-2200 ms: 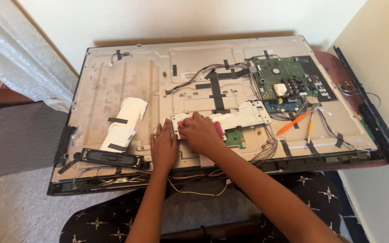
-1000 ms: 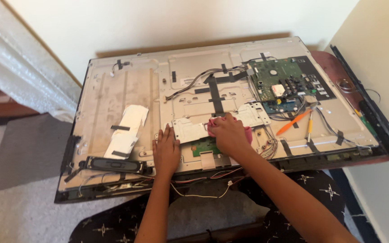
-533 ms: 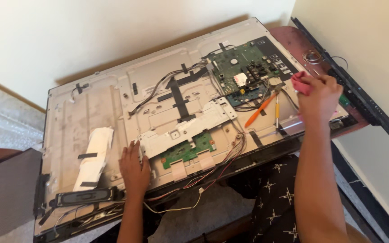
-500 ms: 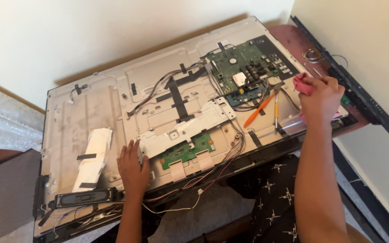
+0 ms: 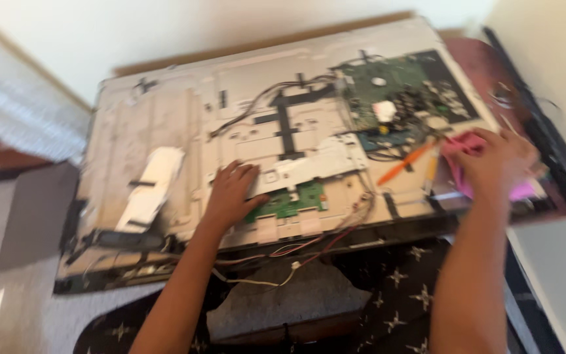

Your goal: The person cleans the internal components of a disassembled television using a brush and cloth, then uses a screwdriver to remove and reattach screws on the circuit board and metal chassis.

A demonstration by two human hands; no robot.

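Item: flat-panel television (image 5: 165, 151), laid face down, back cover off, metal chassis exposed. The frame is motion-blurred, so I log fine detail as uncertain.

Left hand (image 5: 234, 193): I see it resting flat on the chassis near the lower middle, fingers spread and loose, gripping nothing. It presses beside the silver metal bracket (image 5: 319, 160) and just above the small green circuit board (image 5: 289, 202).

Right hand (image 5: 496, 160): at the right edge of the panel, fingers curled around a pink object (image 5: 460, 147), apparently a tool handle. Blur keeps me from telling what kind, or whether its tip touches anything.

Other contents:
- large green main board (image 5: 401, 98), upper right, seated on the chassis with cables attached.
- black cable bundle (image 5: 263, 105) taped across the upper middle.
- orange flat cable (image 5: 401, 172), running below the main board toward the right hand.
- white ribbon strip (image 5: 152, 187), held with black tape on the left part.
- loose wires (image 5: 276, 265) hanging off the near edge.
- dark star-patterned fabric (image 5: 401, 282) below the panel.

Progress, as I judge it: the rear cover is off and the internals are open to reach, so the opening stage looks done. Both boards and the bracket remain on the chassis, with wiring mostly connected; removal of these parts appears to be what is left.
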